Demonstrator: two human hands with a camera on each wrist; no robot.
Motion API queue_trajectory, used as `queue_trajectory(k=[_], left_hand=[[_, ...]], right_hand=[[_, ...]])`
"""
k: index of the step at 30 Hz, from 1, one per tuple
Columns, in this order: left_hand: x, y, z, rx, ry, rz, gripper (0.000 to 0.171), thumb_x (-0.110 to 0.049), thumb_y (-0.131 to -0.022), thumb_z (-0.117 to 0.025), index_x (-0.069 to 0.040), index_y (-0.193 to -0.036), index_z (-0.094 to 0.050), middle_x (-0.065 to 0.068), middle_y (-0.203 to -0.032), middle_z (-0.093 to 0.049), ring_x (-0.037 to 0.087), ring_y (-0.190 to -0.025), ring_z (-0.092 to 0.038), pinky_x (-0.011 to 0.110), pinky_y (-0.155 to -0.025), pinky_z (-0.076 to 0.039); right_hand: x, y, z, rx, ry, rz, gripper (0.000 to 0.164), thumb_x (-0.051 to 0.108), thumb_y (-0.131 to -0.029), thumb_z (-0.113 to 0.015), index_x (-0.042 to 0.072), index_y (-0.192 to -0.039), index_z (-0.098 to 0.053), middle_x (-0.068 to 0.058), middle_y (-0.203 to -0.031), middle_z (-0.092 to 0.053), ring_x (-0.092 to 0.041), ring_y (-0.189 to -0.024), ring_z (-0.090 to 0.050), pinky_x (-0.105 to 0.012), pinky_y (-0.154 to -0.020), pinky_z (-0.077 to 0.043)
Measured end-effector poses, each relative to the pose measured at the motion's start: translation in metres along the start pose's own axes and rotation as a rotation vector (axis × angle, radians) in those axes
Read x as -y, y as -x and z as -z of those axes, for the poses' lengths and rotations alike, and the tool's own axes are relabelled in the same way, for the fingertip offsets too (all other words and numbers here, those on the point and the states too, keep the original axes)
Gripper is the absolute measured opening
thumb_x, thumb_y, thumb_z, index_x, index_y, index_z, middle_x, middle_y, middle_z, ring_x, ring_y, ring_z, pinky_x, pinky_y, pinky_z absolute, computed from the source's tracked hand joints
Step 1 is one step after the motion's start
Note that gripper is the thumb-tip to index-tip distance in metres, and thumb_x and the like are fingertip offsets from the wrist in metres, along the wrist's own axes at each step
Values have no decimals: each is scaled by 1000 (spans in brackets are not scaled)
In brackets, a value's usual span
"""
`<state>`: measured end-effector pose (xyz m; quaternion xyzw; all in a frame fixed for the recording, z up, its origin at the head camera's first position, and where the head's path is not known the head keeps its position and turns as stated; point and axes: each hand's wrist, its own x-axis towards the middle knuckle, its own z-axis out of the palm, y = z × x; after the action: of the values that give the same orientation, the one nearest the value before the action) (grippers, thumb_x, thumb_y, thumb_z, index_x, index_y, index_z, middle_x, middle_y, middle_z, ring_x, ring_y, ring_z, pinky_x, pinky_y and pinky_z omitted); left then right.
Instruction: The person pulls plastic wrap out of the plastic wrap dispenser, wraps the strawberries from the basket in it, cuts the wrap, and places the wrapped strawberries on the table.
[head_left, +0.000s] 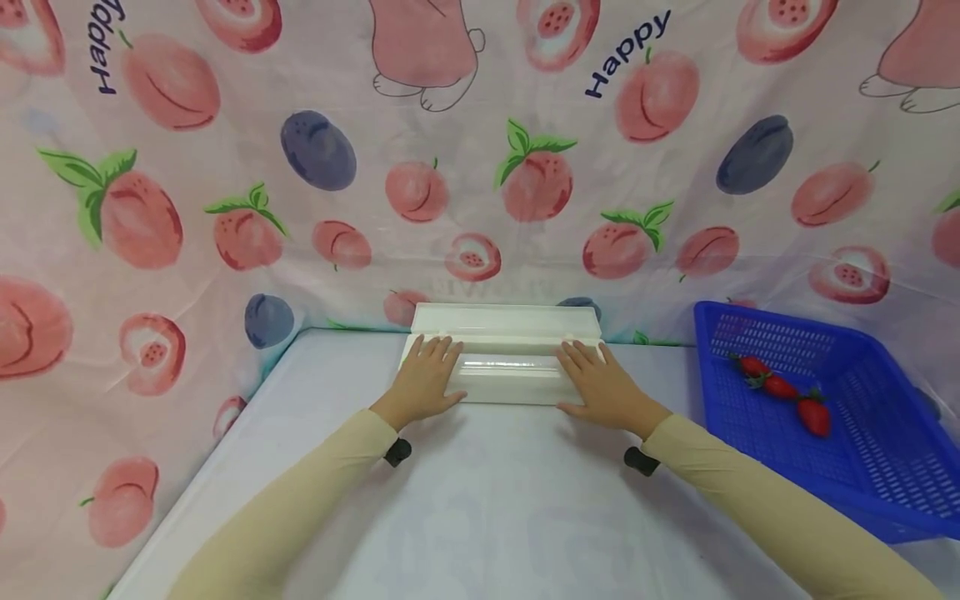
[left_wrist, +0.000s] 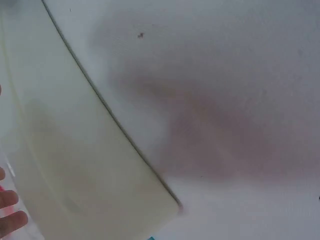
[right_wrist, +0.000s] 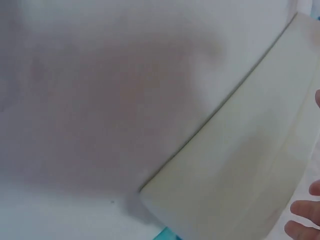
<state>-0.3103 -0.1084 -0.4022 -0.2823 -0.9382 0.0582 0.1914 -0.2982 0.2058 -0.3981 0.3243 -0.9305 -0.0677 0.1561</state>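
Observation:
A long white box point(head_left: 517, 390) lies at the far edge of the table, its lid point(head_left: 506, 320) raised at the back. A shiny clear band along its middle looks like cling film. My left hand point(head_left: 426, 382) rests on the box's left end, fingers straight and spread. At the opposite end my right hand point(head_left: 606, 388) lies in the same way, thumb toward the front edge. The left wrist view shows the box's pale front point(left_wrist: 75, 150) with fingertips point(left_wrist: 11, 224) at the left border. In the right wrist view, fingertips point(right_wrist: 306, 211) appear beside the pale front point(right_wrist: 225, 170).
To the right, a blue plastic basket point(head_left: 701, 367) holds several red strawberries point(head_left: 813, 417). A fruit-printed cloth point(head_left: 465, 150) hangs behind the white table point(head_left: 510, 500), right behind the box, and along the left side.

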Motion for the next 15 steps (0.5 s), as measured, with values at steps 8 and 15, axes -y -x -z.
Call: queue_trajectory(k=[8, 15], left_hand=[[-1, 1, -15, -63, -2, 53, 66, -51, -81, -63, -1, -122, -52, 17, -119, -57, 32, -115, -53, 53, -107, -32], [-5, 1, -21, -43, -7, 59, 62, -53, -83, -59, -2, -119, -53, 14, -115, -60, 30, -110, -57, 54, -107, -32]], right_hand=[[-4, -2, -11, -22, 7, -25, 76, 53, -84, -59, -1, -135, -45, -17, -131, -54, -35, -124, -48, -62, -103, -33], [-7, -4, -18, 7, -36, -73, 70, 51, -85, -59, 0, -131, -50, -17, -128, -57, -32, -120, -51, -61, -101, -35]])
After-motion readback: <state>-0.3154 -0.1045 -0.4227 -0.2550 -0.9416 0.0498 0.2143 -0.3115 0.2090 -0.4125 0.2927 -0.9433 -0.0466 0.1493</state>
